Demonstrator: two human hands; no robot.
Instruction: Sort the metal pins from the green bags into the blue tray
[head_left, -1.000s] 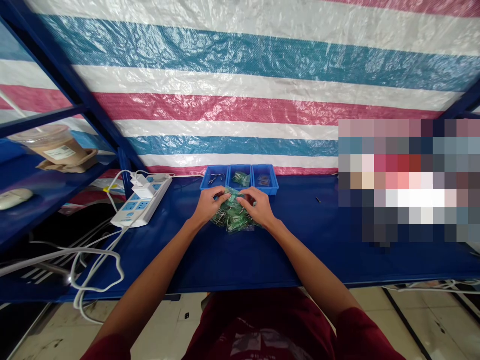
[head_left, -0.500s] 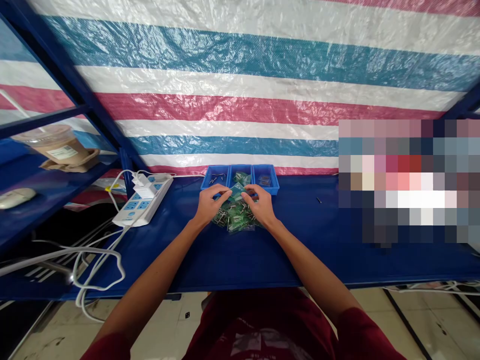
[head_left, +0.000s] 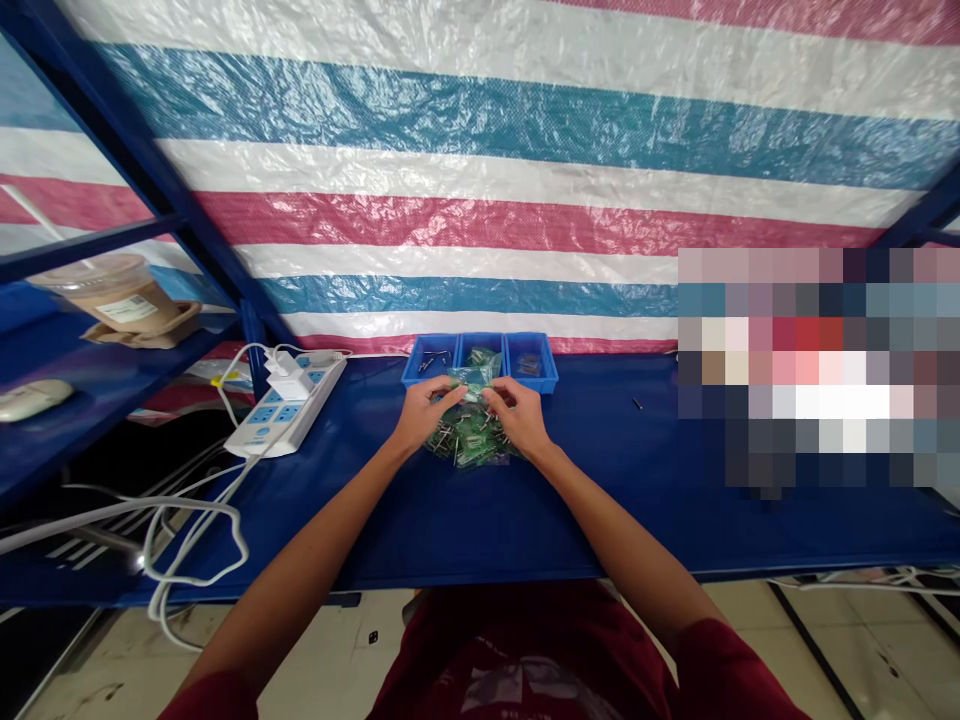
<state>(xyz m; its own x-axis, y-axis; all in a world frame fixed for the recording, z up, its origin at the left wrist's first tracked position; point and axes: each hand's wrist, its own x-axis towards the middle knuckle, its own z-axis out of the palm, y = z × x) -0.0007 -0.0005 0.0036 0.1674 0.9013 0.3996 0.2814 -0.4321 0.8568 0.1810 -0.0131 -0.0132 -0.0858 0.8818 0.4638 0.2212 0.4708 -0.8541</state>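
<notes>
A small clear plastic bag [head_left: 472,378] with a greenish tint is pinched between my two hands, above a heap of similar bags. My left hand [head_left: 426,408] grips its left side with thumb and finger. From the right, my right hand [head_left: 517,408] holds the other side the same way. Below them lies the pile of green-tinted bags [head_left: 474,440], with several metal screw-like pieces among them. Just behind stand three joined blue bins: the left bin [head_left: 420,345] holds a few screws, the middle bin [head_left: 484,355] bags, the right bin [head_left: 529,364] small clear pieces.
A white power strip [head_left: 289,410] with a plugged-in charger and trailing cables lies at left. On the left shelf are a drink cup [head_left: 124,295] and a computer mouse [head_left: 34,398]. One loose screw [head_left: 637,404] lies on the blue table [head_left: 480,530] at right.
The held bag now shows more of its clear upper part above my fingers, and both hands have shifted slightly. The view has tilted up a little.
</notes>
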